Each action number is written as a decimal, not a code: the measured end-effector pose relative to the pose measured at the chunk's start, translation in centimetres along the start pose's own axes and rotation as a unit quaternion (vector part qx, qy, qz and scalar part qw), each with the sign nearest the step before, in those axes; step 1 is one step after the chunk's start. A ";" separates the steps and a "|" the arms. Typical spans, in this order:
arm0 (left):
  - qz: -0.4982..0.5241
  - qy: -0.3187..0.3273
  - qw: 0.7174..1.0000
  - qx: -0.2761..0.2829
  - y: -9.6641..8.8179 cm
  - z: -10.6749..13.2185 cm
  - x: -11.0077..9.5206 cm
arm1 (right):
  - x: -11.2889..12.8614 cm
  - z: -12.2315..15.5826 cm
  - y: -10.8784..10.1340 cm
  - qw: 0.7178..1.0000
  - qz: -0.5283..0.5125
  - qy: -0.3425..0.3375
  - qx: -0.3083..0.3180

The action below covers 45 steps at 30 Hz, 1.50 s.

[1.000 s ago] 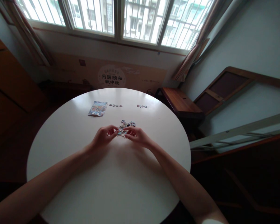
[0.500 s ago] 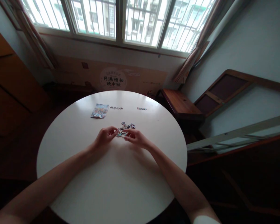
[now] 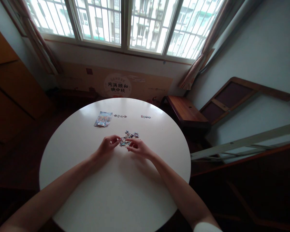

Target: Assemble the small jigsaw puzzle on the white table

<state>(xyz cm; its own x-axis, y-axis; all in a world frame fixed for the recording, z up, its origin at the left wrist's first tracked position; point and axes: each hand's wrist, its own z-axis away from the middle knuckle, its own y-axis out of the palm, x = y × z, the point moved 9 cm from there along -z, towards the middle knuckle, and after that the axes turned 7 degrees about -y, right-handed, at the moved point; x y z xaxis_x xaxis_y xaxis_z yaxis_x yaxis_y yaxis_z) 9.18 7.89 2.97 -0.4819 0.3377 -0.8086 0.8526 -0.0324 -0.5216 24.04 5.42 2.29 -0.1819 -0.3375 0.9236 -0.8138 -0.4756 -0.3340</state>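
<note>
A loose heap of small jigsaw puzzle pieces point(image 3: 129, 134) lies near the middle of the round white table point(image 3: 116, 193). At the heap's left edge is my left hand point(image 3: 109, 144), its thumb and fingers pinched together on what looks like a puzzle piece, mostly hidden by the fingertips. My right hand point(image 3: 140, 149) hovers over the heap's near right side. Its index finger stretches left across the pieces, and the thumb stays apart below it, with nothing visible between them.
Farther back on the table lie a colourful picture sheet or packet point(image 3: 103, 119), a short row of pieces point(image 3: 120, 116) beside it and another row point(image 3: 145, 117) to the right. A wooden bench point(image 3: 186, 109) stands beyond the table's right edge. Barred windows point(image 3: 145, 25) line the far wall.
The view has tilted slightly, so the table sits a little lower in the picture. My right index finger has straightened out over the heap; my left hand stays pinched at its edge.
</note>
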 end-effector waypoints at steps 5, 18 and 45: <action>0.006 -0.001 1.000 0.005 0.0 0.0 0.1 | -0.4 0.0 0.1 1.000 -0.005 0.007 0.009; 0.032 -0.009 0.999 -0.001 -0.1 -0.1 -0.2 | -0.5 0.0 0.2 0.999 -0.017 0.016 0.022; -0.253 -0.088 0.960 -0.087 -4.5 -1.1 3.7 | -1.0 0.0 0.4 0.999 -0.040 0.013 0.026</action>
<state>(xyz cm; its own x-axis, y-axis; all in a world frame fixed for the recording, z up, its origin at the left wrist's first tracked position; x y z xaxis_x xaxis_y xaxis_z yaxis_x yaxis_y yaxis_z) 3.78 10.35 2.63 -0.8568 0.1041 -0.5050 0.5137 0.2559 -0.8189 23.88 5.58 1.24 -0.1324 -0.2765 0.9519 -0.7963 -0.5421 -0.2683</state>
